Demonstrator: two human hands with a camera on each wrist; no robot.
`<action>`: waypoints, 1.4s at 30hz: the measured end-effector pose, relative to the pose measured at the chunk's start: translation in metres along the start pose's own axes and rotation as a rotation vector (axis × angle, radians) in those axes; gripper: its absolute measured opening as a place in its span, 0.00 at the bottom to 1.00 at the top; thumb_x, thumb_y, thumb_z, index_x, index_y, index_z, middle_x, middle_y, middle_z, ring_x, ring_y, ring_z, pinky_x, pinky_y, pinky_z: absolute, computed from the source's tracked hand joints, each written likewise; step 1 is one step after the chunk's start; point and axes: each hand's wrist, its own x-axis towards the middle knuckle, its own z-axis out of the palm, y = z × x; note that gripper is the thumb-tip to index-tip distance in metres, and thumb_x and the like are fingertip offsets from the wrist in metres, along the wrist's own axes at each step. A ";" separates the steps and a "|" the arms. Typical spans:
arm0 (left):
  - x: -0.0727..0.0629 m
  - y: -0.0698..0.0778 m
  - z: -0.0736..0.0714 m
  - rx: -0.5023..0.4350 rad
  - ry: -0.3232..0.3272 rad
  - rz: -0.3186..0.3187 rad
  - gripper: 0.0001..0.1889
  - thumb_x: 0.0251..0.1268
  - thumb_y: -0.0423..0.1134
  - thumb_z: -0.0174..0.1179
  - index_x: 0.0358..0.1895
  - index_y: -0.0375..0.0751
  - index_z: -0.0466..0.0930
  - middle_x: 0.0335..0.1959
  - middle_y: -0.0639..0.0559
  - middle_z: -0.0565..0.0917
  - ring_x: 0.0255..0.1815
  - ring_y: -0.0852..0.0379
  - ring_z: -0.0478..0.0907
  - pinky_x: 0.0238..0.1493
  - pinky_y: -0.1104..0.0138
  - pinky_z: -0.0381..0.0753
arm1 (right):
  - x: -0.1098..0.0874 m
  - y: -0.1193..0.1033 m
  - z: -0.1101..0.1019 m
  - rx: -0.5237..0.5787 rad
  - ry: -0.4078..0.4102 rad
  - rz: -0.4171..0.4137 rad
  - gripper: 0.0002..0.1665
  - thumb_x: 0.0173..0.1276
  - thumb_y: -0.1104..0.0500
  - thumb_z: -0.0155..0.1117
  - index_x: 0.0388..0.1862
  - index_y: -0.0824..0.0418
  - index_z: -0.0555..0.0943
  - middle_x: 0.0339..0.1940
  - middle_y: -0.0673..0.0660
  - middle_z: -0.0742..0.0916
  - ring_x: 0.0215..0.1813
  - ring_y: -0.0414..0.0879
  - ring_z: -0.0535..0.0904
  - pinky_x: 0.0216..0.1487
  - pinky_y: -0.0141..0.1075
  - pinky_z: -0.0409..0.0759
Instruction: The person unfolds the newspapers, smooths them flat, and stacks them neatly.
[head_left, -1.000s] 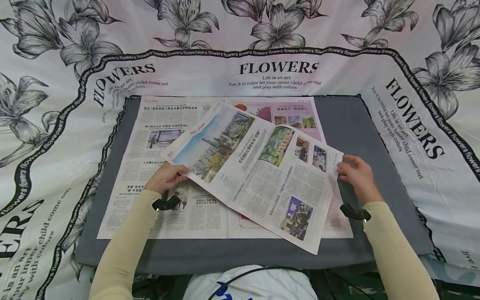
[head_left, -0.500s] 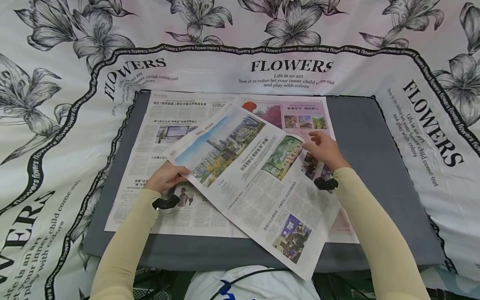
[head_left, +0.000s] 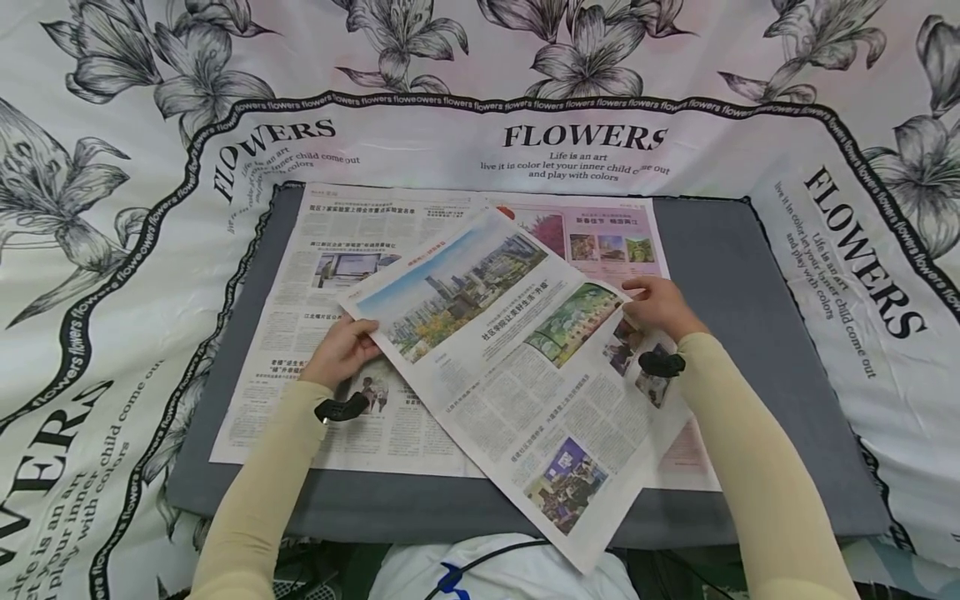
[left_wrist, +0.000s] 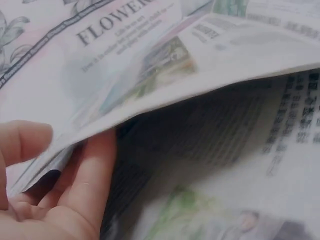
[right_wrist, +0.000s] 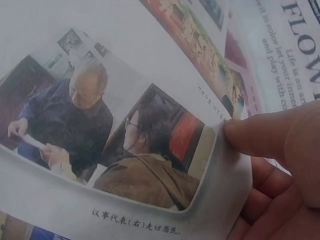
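Observation:
A folded newspaper [head_left: 495,367] with a city skyline photo slants over the table, raised at its edges. At its left edge my left hand [head_left: 343,348] pinches it; in the left wrist view the thumb lies above and the fingers [left_wrist: 92,175] lie beneath. My right hand [head_left: 662,307] grips the upper right edge, where the right wrist view shows the thumb [right_wrist: 260,135] pressed on the page beside a printed photo. The paper's lower corner hangs past the table's front edge. Under it, an opened newspaper sheet [head_left: 262,400] lies flat, its middle hidden.
The grey table [head_left: 780,417] carries both newspapers. A white cloth [head_left: 420,150] printed with flowers and lettering surrounds it at the back and sides. A black cable [head_left: 487,560] runs over the person's white clothing at the front edge.
My right hand has moved left along the newspaper's edge from its right corner and now pinches nearer the middle. The newspaper has turned clockwise, its lower corner coming toward me. My left hand keeps its hold.

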 end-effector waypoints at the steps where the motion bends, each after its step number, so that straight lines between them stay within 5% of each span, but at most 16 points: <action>1: 0.001 -0.001 0.002 -0.008 -0.015 -0.007 0.27 0.82 0.30 0.42 0.78 0.47 0.51 0.53 0.47 0.78 0.54 0.55 0.82 0.58 0.64 0.83 | -0.002 0.003 -0.002 0.027 -0.003 0.007 0.31 0.77 0.59 0.53 0.77 0.66 0.66 0.65 0.75 0.76 0.63 0.67 0.75 0.59 0.58 0.77; 4: 0.004 -0.006 0.011 -0.014 -0.078 -0.028 0.36 0.83 0.30 0.38 0.84 0.46 0.32 0.75 0.32 0.63 0.77 0.41 0.66 0.77 0.54 0.67 | -0.007 0.015 -0.007 0.150 -0.016 0.044 0.31 0.79 0.60 0.54 0.78 0.67 0.65 0.68 0.75 0.74 0.56 0.58 0.81 0.54 0.50 0.81; 7: 0.004 -0.010 0.021 -0.053 -0.139 -0.059 0.37 0.82 0.27 0.36 0.84 0.46 0.26 0.83 0.30 0.46 0.83 0.35 0.50 0.80 0.49 0.57 | -0.016 0.026 -0.011 0.316 -0.043 0.089 0.32 0.80 0.61 0.51 0.79 0.68 0.61 0.69 0.75 0.73 0.42 0.44 0.87 0.44 0.40 0.86; 13: -0.002 -0.021 0.040 0.051 -0.219 -0.100 0.36 0.82 0.28 0.40 0.84 0.44 0.34 0.80 0.26 0.55 0.72 0.40 0.74 0.67 0.57 0.79 | -0.033 0.046 -0.012 0.536 -0.079 0.145 0.34 0.82 0.61 0.48 0.81 0.71 0.54 0.67 0.73 0.72 0.34 0.33 0.86 0.42 0.31 0.87; 18: -0.008 -0.030 0.057 0.194 -0.329 -0.118 0.36 0.83 0.32 0.41 0.84 0.40 0.31 0.79 0.24 0.55 0.56 0.57 0.84 0.66 0.58 0.80 | -0.045 0.060 -0.009 0.605 -0.071 0.182 0.38 0.83 0.60 0.48 0.83 0.69 0.48 0.73 0.74 0.67 0.35 0.29 0.84 0.41 0.29 0.86; 22: -0.011 -0.034 0.069 0.237 -0.346 -0.125 0.37 0.83 0.34 0.41 0.83 0.39 0.28 0.79 0.26 0.56 0.50 0.61 0.83 0.65 0.59 0.81 | -0.052 0.068 -0.006 0.655 -0.044 0.206 0.39 0.82 0.59 0.50 0.83 0.68 0.48 0.53 0.56 0.83 0.34 0.30 0.83 0.39 0.30 0.86; 25: -0.011 -0.035 0.076 0.174 -0.330 -0.112 0.35 0.84 0.34 0.42 0.84 0.41 0.34 0.73 0.34 0.69 0.48 0.62 0.84 0.57 0.61 0.85 | -0.058 0.071 -0.002 0.705 -0.027 0.216 0.40 0.81 0.60 0.53 0.83 0.69 0.50 0.34 0.39 0.83 0.34 0.32 0.83 0.37 0.31 0.86; 29: -0.010 -0.034 0.081 -0.008 -0.333 -0.079 0.33 0.84 0.33 0.40 0.84 0.44 0.38 0.62 0.47 0.80 0.51 0.59 0.86 0.51 0.63 0.86 | -0.065 0.072 0.003 0.738 -0.010 0.208 0.40 0.81 0.59 0.53 0.82 0.70 0.50 0.30 0.35 0.83 0.34 0.32 0.83 0.37 0.30 0.85; 32: -0.012 -0.033 0.085 -0.122 -0.298 -0.081 0.34 0.84 0.32 0.39 0.84 0.46 0.33 0.75 0.39 0.68 0.71 0.47 0.75 0.66 0.61 0.80 | -0.069 0.072 0.008 0.761 0.011 0.210 0.40 0.81 0.59 0.53 0.82 0.70 0.51 0.31 0.35 0.82 0.35 0.31 0.83 0.38 0.30 0.85; 35: -0.014 -0.033 0.090 -0.176 -0.225 -0.101 0.36 0.84 0.32 0.39 0.84 0.47 0.31 0.84 0.35 0.47 0.77 0.47 0.66 0.67 0.66 0.78 | -0.071 0.071 0.015 0.863 0.042 0.229 0.39 0.80 0.61 0.54 0.82 0.70 0.52 0.31 0.38 0.84 0.34 0.33 0.84 0.37 0.30 0.85; 39: -0.016 -0.035 0.095 -0.296 -0.172 -0.130 0.35 0.84 0.32 0.39 0.84 0.46 0.33 0.77 0.37 0.56 0.56 0.59 0.81 0.50 0.74 0.83 | -0.074 0.066 0.025 0.950 0.082 0.239 0.38 0.79 0.64 0.55 0.82 0.69 0.54 0.31 0.40 0.84 0.33 0.34 0.84 0.36 0.30 0.85; 42: -0.018 -0.036 0.096 -0.409 -0.165 -0.147 0.32 0.84 0.33 0.39 0.84 0.41 0.39 0.66 0.43 0.69 0.48 0.60 0.85 0.50 0.72 0.84 | -0.079 0.061 0.032 0.946 0.101 0.256 0.38 0.79 0.63 0.55 0.82 0.67 0.54 0.33 0.40 0.82 0.33 0.33 0.84 0.36 0.30 0.85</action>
